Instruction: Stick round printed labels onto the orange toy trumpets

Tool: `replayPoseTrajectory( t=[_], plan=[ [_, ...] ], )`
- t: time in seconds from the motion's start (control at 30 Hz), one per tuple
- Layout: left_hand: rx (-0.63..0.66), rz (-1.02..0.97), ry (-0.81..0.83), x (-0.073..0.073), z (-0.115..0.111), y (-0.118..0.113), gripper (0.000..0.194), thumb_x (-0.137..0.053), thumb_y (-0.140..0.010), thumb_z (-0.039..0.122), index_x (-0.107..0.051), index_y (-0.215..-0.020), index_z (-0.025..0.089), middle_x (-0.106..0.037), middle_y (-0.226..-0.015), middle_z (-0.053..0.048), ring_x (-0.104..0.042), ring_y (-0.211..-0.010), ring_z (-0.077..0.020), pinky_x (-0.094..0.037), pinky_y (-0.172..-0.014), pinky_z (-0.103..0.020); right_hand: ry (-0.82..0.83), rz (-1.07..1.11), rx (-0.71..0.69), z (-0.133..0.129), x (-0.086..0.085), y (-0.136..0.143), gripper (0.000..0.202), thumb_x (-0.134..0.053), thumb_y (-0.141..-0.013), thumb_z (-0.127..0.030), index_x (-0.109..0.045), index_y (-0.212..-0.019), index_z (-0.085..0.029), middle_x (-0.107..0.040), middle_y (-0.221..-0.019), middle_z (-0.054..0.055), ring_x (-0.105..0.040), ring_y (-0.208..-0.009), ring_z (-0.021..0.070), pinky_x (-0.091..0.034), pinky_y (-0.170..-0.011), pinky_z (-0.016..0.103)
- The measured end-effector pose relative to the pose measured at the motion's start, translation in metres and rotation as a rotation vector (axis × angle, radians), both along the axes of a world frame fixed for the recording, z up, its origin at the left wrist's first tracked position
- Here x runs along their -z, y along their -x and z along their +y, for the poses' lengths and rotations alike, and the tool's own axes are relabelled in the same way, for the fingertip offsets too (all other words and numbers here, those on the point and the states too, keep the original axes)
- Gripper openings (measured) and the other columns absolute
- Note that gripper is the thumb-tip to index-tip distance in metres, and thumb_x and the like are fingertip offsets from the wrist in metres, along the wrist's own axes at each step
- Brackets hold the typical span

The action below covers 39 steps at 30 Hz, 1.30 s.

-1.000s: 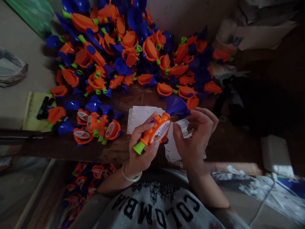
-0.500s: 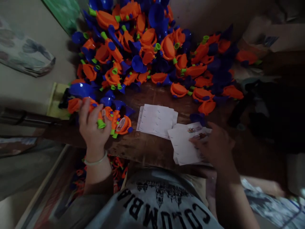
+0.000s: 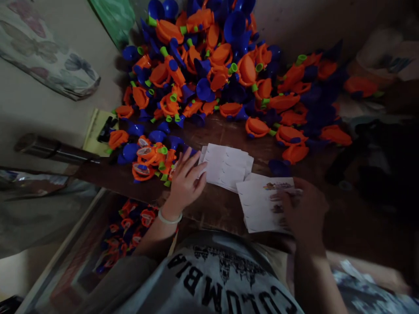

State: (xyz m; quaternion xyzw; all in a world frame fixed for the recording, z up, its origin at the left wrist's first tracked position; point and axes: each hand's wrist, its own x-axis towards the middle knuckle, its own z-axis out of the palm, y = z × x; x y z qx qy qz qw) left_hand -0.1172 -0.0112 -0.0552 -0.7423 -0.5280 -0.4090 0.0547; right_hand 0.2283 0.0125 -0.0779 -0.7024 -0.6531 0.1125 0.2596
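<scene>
My left hand (image 3: 187, 185) has its fingers spread, with the fingertips at the left edge of a stack of white sheets (image 3: 225, 163) marked with small curved cuts. It holds nothing that I can see. My right hand (image 3: 307, 209) is closed on the right side of a sticker sheet (image 3: 257, 203), its thumb over the small coloured prints. That sheet lies on others and slightly overlaps the first stack. Left of my left hand sits a cluster of orange and blue toy trumpets (image 3: 150, 155) with green mouthpieces, some bearing round stickers.
A big heap of toy trumpets (image 3: 216, 78) covers the back of the brown table (image 3: 209, 213). Below its left edge, a container holds more stickered trumpets (image 3: 131, 226). A dark cylinder (image 3: 55, 148) and a yellow pad (image 3: 93, 131) stand at left; a dark bundle (image 3: 382, 161) is at right.
My left hand has let go of a toy trumpet in the left cluster and moved right to the white sheets. My right hand stays at the sticker sheet. The view has shifted left.
</scene>
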Motion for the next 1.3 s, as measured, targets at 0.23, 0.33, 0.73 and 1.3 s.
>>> replayPoseTrajectory(
  t=[0.23,0.33,0.73,1.3],
  plan=[
    [0.384,-0.863,0.502,0.011,-0.004,-0.046,0.085,-0.083,-0.091,0.044,-0.041,-0.164,0.034,-0.037,-0.176,-0.018,-0.046,-0.160,-0.0340,-0.049,-0.125,-0.052,-0.223,0.753,0.110,0.000,-0.027,0.018,0.043,-0.082,-0.085,-0.044,-0.059,-0.119,-0.030,-0.068,-0.097,0.001,-0.068,-0.073,0.0192,-0.057,-0.061,0.032],
    [0.582,-1.241,0.863,0.007,-0.006,-0.064,0.087,-0.087,-0.081,0.062,-0.055,-0.154,0.027,-0.064,-0.155,-0.021,-0.068,-0.138,-0.0352,-0.062,-0.109,-0.048,-0.308,0.800,0.038,0.006,-0.042,0.037,0.040,-0.082,-0.087,-0.036,-0.057,-0.117,-0.028,-0.066,-0.098,0.000,-0.069,-0.076,0.0166,-0.058,-0.062,0.029],
    [0.139,-0.816,0.264,-0.029,0.016,-0.051,0.057,-0.081,-0.093,0.040,-0.061,-0.144,0.028,-0.070,-0.146,-0.010,-0.069,-0.135,-0.0231,-0.059,-0.111,-0.037,-0.465,0.612,-0.134,0.004,-0.052,0.063,0.026,-0.077,-0.094,-0.025,-0.062,-0.115,-0.027,-0.068,-0.095,-0.001,-0.068,-0.075,0.0141,-0.058,-0.064,0.027],
    [0.453,-0.654,0.585,-0.089,0.027,-0.081,0.021,-0.070,-0.097,0.020,-0.068,-0.117,0.022,-0.075,-0.083,0.002,-0.072,-0.077,-0.0117,-0.056,-0.075,-0.023,-0.431,0.426,-0.437,-0.012,-0.077,0.080,0.021,-0.071,-0.096,-0.011,-0.074,-0.108,-0.027,-0.080,-0.091,-0.001,-0.077,-0.081,0.0154,-0.063,-0.070,0.028]
  ],
)
